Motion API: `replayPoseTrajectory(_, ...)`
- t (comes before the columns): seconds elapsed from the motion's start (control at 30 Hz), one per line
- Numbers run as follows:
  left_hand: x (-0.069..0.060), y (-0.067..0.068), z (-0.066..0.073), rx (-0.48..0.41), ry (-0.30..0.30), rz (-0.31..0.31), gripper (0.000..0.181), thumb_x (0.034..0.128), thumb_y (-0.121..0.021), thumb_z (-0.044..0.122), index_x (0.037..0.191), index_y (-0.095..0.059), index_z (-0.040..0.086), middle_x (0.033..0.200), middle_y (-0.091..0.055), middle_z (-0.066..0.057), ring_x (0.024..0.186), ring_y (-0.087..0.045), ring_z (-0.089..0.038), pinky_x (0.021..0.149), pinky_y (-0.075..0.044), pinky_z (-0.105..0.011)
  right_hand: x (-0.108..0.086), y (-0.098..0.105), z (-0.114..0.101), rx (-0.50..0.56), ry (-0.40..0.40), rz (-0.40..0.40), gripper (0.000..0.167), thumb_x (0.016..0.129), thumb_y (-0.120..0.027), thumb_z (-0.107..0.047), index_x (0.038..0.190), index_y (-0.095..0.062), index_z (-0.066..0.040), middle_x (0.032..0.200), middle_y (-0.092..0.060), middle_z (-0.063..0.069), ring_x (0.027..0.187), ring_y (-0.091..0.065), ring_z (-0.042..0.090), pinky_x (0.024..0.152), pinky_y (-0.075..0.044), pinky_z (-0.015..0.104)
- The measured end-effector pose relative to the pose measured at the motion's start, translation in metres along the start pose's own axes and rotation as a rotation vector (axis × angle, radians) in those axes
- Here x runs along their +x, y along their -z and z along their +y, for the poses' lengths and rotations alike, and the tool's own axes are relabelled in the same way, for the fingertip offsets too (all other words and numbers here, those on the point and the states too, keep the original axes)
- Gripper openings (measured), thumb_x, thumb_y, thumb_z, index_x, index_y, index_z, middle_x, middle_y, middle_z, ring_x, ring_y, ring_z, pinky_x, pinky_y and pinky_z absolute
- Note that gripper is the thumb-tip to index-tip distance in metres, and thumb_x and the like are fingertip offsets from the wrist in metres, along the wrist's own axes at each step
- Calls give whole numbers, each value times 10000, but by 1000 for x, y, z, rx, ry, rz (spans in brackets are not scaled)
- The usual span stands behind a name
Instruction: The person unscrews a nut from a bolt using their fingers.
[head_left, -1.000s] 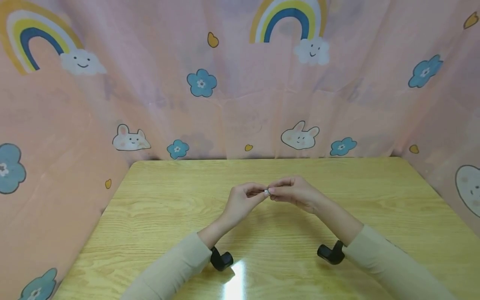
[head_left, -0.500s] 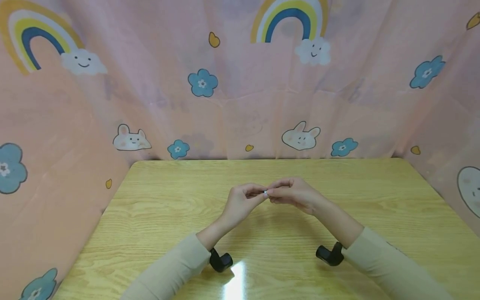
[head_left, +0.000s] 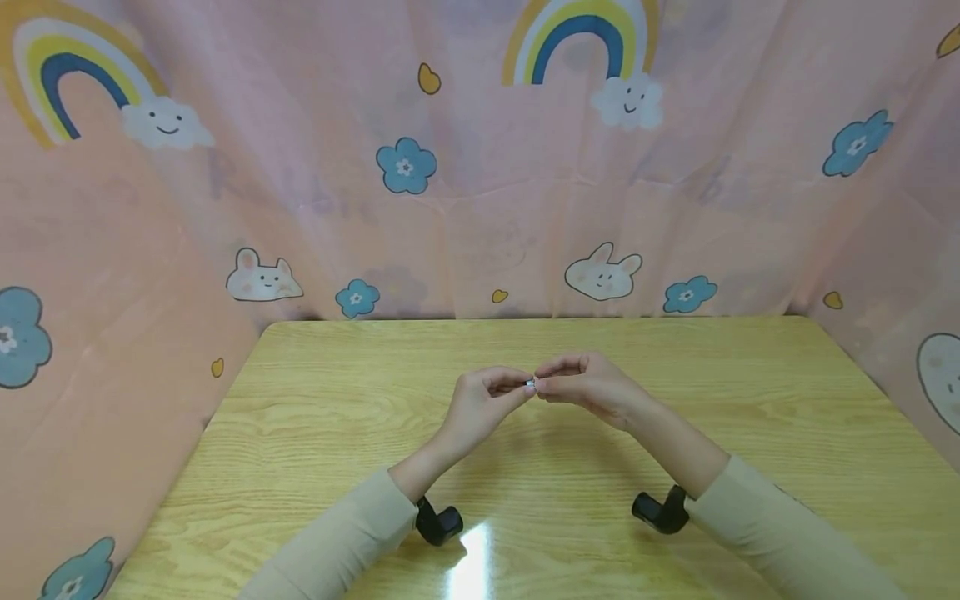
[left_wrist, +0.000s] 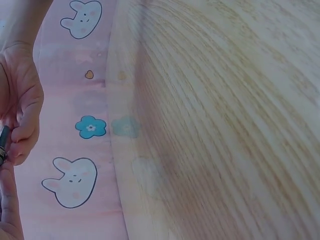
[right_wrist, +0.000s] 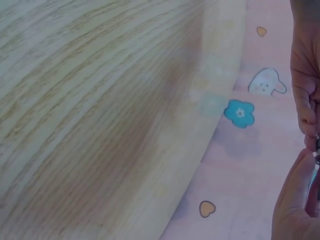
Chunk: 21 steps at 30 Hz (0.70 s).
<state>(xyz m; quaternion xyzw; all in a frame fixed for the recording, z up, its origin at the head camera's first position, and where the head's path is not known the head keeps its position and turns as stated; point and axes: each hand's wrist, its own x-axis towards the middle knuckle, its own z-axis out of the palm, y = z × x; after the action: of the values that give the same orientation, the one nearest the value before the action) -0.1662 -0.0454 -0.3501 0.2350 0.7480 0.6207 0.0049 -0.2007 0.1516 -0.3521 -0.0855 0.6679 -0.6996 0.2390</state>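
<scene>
Both hands meet above the middle of the table in the head view. My left hand (head_left: 480, 404) pinches a small dark and silvery piece (head_left: 530, 383) between thumb and fingers. From the other side, my right hand (head_left: 596, 387) grips its right end with thumb and fingertips. In the left wrist view the piece looks like a thin dark rod (left_wrist: 4, 140) with a shiny metal band, cut off by the frame edge. Fingers cover most of it, so its kind cannot be told. In the right wrist view, only a sliver shows between the fingertips.
A light wood-grain table (head_left: 337, 400) lies under the hands. Behind it hangs a pink curtain (head_left: 480, 225) with rainbows, flowers and rabbits. Black wrist-worn pieces (head_left: 438, 523) stick out below both sleeves. A bright light reflection shows near the front.
The hands stay nearly in place. My right fingertips shift slightly left over the piece, then back right, showing a little more of it. The left hand barely moves.
</scene>
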Motion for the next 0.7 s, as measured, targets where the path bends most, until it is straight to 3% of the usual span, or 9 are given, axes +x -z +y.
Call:
replayPoseTrajectory(0.13, -1, 0, -2, 11, 10, 4, 176, 873, -624, 6, 1014, -654, -95, 969, -674, -202, 878, -658, -303, 744, -525, -233, -1, -2, -2, -16, -6, 16, 107, 900, -617, -117, 955, -640, -28, 861, -665, 38, 794, -645, 149, 766, -527, 270)
replayPoseTrajectory(0.3, 3, 0, -19, -3, 30, 19, 187, 873, -640, 44, 1031, -666, -53, 978, -681, -169, 881, -662, -265, 744, -525, -234, 0, -5, -3, -58, -14, 24, 162, 915, -599, -157, 933, -656, -6, 762, -664, 39, 683, -640, 135, 663, -536, 245)
replayPoseTrajectory(0.4, 5, 1, -27, -6, 28, 27, 193, 871, -655, 90, 1033, -678, -12, 978, -689, -130, 870, -666, -203, 747, -526, -239, 1, -4, -2, -59, 9, 11, 114, 895, -620, -109, 947, -660, -17, 822, -669, 35, 749, -643, 140, 728, -533, 268)
replayPoseTrajectory(0.57, 5, 5, -30, -7, 13, 7, 177, 864, -676, 149, 999, -699, 36, 963, -695, -74, 821, -660, -141, 731, -534, -269, 1, -4, -1, -99, 51, -10, 237, 851, -663, -66, 1062, -616, 30, 939, -653, 33, 902, -613, 179, 864, -476, 306)
replayPoseTrajectory(0.7, 6, 8, -31, -7, 34, -7, 168, 862, -680, 152, 990, -705, 46, 963, -694, -56, 816, -655, -133, 732, -536, -286, 2, -5, -1, -125, 60, 3, 291, 831, -686, -70, 1082, -601, 51, 954, -650, 36, 922, -605, 189, 878, -459, 303)
